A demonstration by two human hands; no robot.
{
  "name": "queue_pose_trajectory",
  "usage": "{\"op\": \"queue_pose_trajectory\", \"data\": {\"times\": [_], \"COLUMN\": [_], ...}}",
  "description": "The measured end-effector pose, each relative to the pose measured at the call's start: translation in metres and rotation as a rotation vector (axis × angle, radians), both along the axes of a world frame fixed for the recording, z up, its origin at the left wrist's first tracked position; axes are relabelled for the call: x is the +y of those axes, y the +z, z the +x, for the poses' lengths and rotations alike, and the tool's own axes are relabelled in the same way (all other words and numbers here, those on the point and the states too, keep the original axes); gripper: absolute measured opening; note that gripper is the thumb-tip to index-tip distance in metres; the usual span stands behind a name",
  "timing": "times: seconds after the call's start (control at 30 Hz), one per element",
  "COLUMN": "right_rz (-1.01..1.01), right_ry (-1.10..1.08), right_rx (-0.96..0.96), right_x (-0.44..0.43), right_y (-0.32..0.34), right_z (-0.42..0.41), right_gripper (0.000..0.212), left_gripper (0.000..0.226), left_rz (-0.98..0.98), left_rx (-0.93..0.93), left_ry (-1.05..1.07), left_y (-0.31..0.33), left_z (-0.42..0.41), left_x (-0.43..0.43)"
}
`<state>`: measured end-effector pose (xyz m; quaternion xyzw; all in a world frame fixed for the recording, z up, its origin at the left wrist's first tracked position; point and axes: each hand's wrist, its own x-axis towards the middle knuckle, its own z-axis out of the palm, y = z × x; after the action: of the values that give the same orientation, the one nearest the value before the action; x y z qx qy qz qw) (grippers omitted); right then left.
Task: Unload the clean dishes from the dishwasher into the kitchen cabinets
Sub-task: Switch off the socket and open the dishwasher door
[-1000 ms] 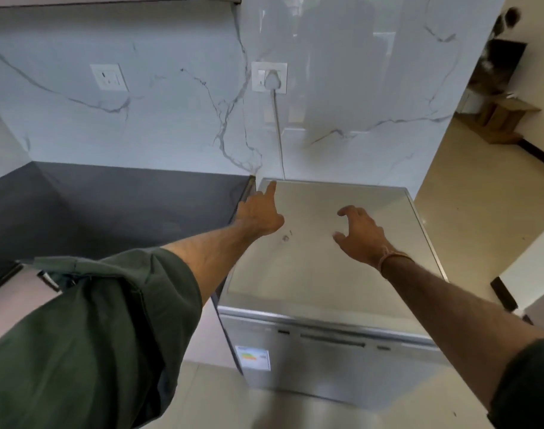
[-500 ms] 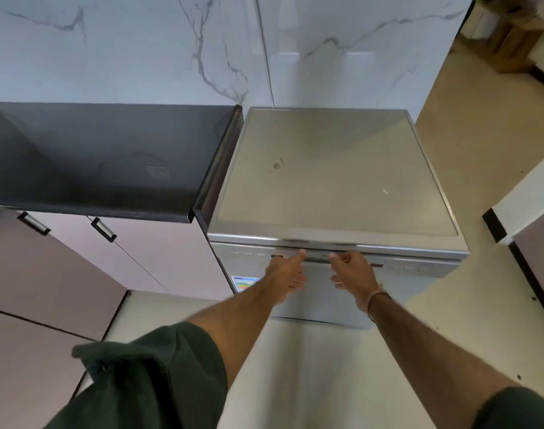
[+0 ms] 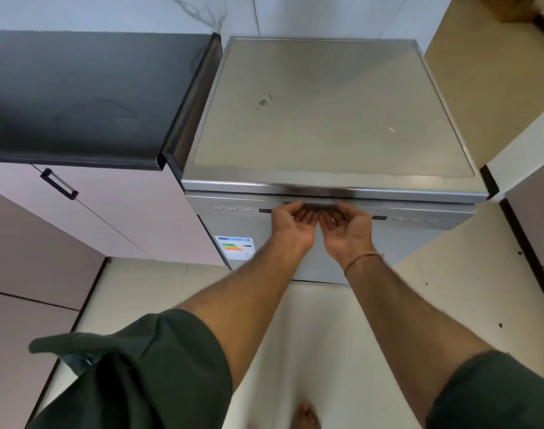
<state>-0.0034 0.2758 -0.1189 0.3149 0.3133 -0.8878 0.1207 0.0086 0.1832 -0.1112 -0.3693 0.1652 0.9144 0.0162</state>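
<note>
silver dishwasher (image 3: 326,119): left hand (image 3: 291,226) and right hand (image 3: 348,232) grip its handle (image 3: 319,204).

- Your fingertips on the left hand (image 3: 291,226) and the right hand (image 3: 346,230) vanish into the handle recess (image 3: 318,205) of the dishwasher (image 3: 326,119), and that strip is blurred.
- The shut door hides the dishwasher's inside from you.
- You cannot read the energy label (image 3: 236,247); its print is too small.
- The bottom edge cuts off your foot (image 3: 304,416).

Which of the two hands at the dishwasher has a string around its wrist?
The right hand: an orange string circles its wrist, while the left hand wears none.
</note>
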Motion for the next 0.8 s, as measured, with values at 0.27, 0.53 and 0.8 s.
{"op": "queue_pose_trajectory", "data": {"times": [0.27, 0.53, 0.8], "right_rz": [0.095, 0.132, 0.194], "right_ry": [-0.062, -0.166, -0.081], "right_rx": [-0.063, -0.185, -0.260], "right_x": [-0.002, 0.000, 0.002], "right_y": [-0.011, -0.038, -0.037], "right_z": [0.069, 0.172, 0.236], "right_gripper": [0.055, 0.061, 0.023], "left_gripper": [0.051, 0.073, 0.068], "left_rz": [-0.062, -0.067, 0.001], "left_rx": [-0.027, -0.148, -0.277], "left_ry": [-0.077, -0.096, 0.014], "left_y": [-0.012, -0.052, -0.083], "left_z": [0.069, 0.172, 0.231], "left_x": [0.014, 0.031, 0.048]}}
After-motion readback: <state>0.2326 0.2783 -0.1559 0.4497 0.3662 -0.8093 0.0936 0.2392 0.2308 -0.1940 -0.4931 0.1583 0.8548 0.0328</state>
